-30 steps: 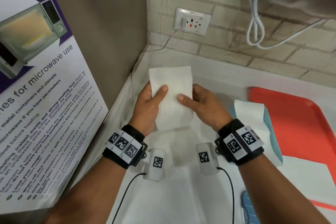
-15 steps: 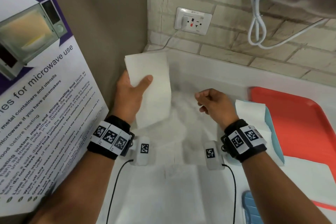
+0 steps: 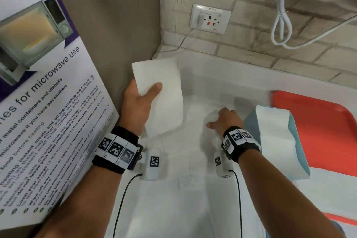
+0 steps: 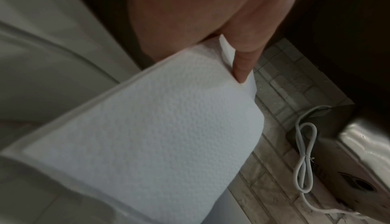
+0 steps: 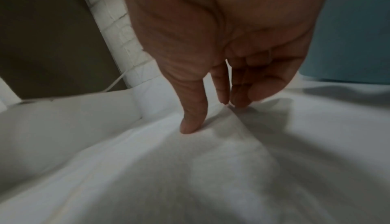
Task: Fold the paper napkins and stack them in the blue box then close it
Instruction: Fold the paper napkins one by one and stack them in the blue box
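Left hand (image 3: 138, 102): I hold a folded napkin (image 3: 160, 94) off the counter at centre-left of the head view, thumb across its front and fingers behind it. The left wrist view confirms the pinch, one fingertip (image 4: 242, 67) pressed at the napkin's upper edge and the embossed paper filling the middle of that frame.

Right hand (image 3: 225, 120): it is down on the loose napkins (image 3: 193, 152) spread over the white counter (image 3: 222, 81), right of centre. In the right wrist view my thumb (image 5: 193, 111) presses the paper and the other fingertips (image 5: 240, 97) are drawn together on a raised ridge of it. That frame is blurred, so this looks like a pinch on the sheet, though I cannot confirm it.

Blue box (image 3: 251, 125): it sits at the right of the head view, just beside my right wrist and apart from both hands, with a folded white napkin standing out of its top. An orange tray (image 3: 318, 121) lies behind and to the right of it.

A microwave poster (image 3: 44, 102) fills the left side. A wall socket (image 3: 210, 18) with a plug in it is at upper centre, and a looped white cable (image 3: 281, 25) hangs at upper right.
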### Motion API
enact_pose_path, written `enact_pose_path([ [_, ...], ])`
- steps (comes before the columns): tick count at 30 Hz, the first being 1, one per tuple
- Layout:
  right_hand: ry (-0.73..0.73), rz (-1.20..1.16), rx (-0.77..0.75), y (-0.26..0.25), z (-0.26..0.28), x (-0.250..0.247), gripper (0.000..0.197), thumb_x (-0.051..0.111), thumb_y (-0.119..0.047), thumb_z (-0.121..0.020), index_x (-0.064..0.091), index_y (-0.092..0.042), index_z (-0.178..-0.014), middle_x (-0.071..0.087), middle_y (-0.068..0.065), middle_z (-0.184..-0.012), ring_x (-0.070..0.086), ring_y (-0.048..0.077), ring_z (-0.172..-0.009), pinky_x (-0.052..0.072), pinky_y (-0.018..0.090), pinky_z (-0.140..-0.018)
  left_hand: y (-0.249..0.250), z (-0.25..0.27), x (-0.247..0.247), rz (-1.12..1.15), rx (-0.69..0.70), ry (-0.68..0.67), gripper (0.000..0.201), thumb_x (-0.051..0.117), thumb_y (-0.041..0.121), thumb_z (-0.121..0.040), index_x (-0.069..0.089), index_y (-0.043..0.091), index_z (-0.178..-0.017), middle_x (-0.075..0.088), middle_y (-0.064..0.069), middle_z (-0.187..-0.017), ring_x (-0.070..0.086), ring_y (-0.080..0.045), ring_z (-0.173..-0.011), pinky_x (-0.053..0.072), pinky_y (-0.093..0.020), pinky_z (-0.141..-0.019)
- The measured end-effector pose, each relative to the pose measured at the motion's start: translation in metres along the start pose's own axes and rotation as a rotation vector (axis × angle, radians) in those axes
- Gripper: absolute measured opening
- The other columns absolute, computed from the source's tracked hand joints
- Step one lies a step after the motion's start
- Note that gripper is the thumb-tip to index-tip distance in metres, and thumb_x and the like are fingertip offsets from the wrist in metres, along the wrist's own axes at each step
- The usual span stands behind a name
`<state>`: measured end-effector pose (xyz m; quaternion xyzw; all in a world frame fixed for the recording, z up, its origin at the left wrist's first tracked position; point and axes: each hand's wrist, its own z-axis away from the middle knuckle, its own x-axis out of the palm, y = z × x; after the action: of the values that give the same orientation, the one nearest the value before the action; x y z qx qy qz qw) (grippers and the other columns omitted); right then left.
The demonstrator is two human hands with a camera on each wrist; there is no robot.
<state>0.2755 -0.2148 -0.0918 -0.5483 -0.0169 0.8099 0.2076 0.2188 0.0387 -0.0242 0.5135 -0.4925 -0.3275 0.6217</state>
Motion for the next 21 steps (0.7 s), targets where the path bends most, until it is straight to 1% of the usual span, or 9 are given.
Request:
enact_pose_path([
  [4, -0.059, 0.040, 0.053, 0.002, -0.009, -0.001, 0.059, 0.075, -0.053, -0.083, 0.061, -0.006, -0.117, 0.064, 0.006, -0.102, 0.057, 0.027, -0.089, 0.043, 0.031, -0.074, 0.002, -0.002, -0.003, -0.006, 0.007, 0.021, 0.027, 0.070, 0.007, -0.097, 0.065, 0.013, -0.122, 0.076, -0.002, -0.117, 0.073, -0.018, -0.109, 0.057, -0.031, -0.089],
  [6, -0.089, -0.011, 0.046, 0.004, -0.012, -0.003, 0.054, 0.072, -0.050, -0.086, 0.065, -0.005, -0.116, 0.066, 0.008, -0.104, 0.062, 0.029, -0.094, 0.044, 0.031, -0.075, 0.001, -0.003, -0.005, -0.010, 0.007, 0.027, 0.027, 0.070, 0.007, -0.097, 0.065, 0.012, -0.123, 0.076, -0.005, -0.119, 0.072, -0.020, -0.110, 0.057, -0.033, -0.090],
  [8, -0.063, -0.214, 0.022, 0.008, -0.013, -0.002, 0.044, 0.074, -0.038, -0.087, 0.065, -0.007, -0.116, 0.069, 0.010, -0.110, 0.066, 0.031, -0.102, 0.051, 0.035, -0.082, 0.000, -0.003, -0.005, -0.019, 0.003, 0.030, 0.026, 0.069, 0.007, -0.097, 0.066, 0.013, -0.122, 0.076, -0.005, -0.119, 0.072, -0.021, -0.111, 0.058, -0.034, -0.091],
  [10, -0.008, -0.508, -0.015, 0.010, -0.007, -0.005, 0.039, 0.080, -0.027, -0.084, 0.063, -0.010, -0.114, 0.071, 0.010, -0.107, 0.068, 0.031, -0.098, 0.056, 0.042, -0.089, -0.004, -0.004, -0.006, -0.040, -0.002, 0.036, 0.024, 0.069, 0.009, -0.098, 0.065, 0.015, -0.121, 0.076, -0.002, -0.118, 0.072, -0.020, -0.111, 0.058, -0.035, -0.093],
  [11, 0.005, -0.653, -0.041, 0.009, -0.001, -0.008, 0.038, 0.083, -0.022, -0.081, 0.063, -0.011, -0.112, 0.073, 0.010, -0.104, 0.070, 0.029, -0.093, 0.057, 0.043, -0.088, -0.006, -0.005, -0.006, -0.059, -0.002, 0.044, 0.022, 0.068, 0.010, -0.099, 0.065, 0.016, -0.120, 0.076, 0.000, -0.116, 0.072, -0.018, -0.109, 0.058, -0.034, -0.092],
  [13, -0.012, -0.871, -0.124, 0.004, 0.015, -0.018, 0.027, 0.083, -0.017, -0.081, 0.067, -0.009, -0.102, 0.074, 0.001, -0.086, 0.068, 0.017, -0.072, 0.057, 0.036, -0.072, -0.010, -0.007, -0.006, -0.091, -0.010, 0.054, 0.021, 0.066, 0.013, -0.101, 0.065, 0.016, -0.121, 0.076, 0.005, -0.113, 0.073, -0.012, -0.106, 0.058, -0.029, -0.089],
  [15, -0.058, -0.958, -0.221, -0.003, 0.035, -0.033, 0.019, 0.079, -0.018, -0.086, 0.071, -0.006, -0.099, 0.068, -0.005, -0.071, 0.058, 0.011, -0.061, 0.046, 0.028, -0.063, -0.015, -0.008, -0.004, -0.105, -0.031, 0.049, 0.023, 0.063, 0.014, -0.103, 0.064, 0.014, -0.126, 0.076, 0.008, -0.113, 0.072, -0.009, -0.105, 0.057, -0.025, -0.087],
  [18, -0.165, -1.089, -0.355, -0.018, 0.066, -0.059, 0.021, 0.073, -0.017, -0.090, 0.074, -0.009, -0.110, 0.077, 0.004, -0.092, 0.069, 0.015, -0.077, 0.052, 0.030, -0.072, -0.022, -0.010, -0.001, -0.129, -0.046, 0.052, 0.023, 0.061, 0.014, -0.104, 0.065, 0.012, -0.127, 0.075, 0.006, -0.114, 0.071, -0.010, -0.108, 0.056, -0.028, -0.092],
  [21, -0.226, -1.164, -0.462, -0.031, 0.091, -0.081, 0.025, 0.067, -0.008, -0.094, 0.070, 0.000, -0.117, 0.077, 0.007, -0.093, 0.071, 0.011, -0.070, 0.052, 0.017, -0.057, -0.027, -0.008, 0.004, -0.142, -0.057, 0.035, 0.021, 0.061, 0.015, -0.104, 0.068, 0.012, -0.123, 0.076, 0.000, -0.117, 0.071, -0.018, -0.112, 0.056, -0.040, -0.101],
])
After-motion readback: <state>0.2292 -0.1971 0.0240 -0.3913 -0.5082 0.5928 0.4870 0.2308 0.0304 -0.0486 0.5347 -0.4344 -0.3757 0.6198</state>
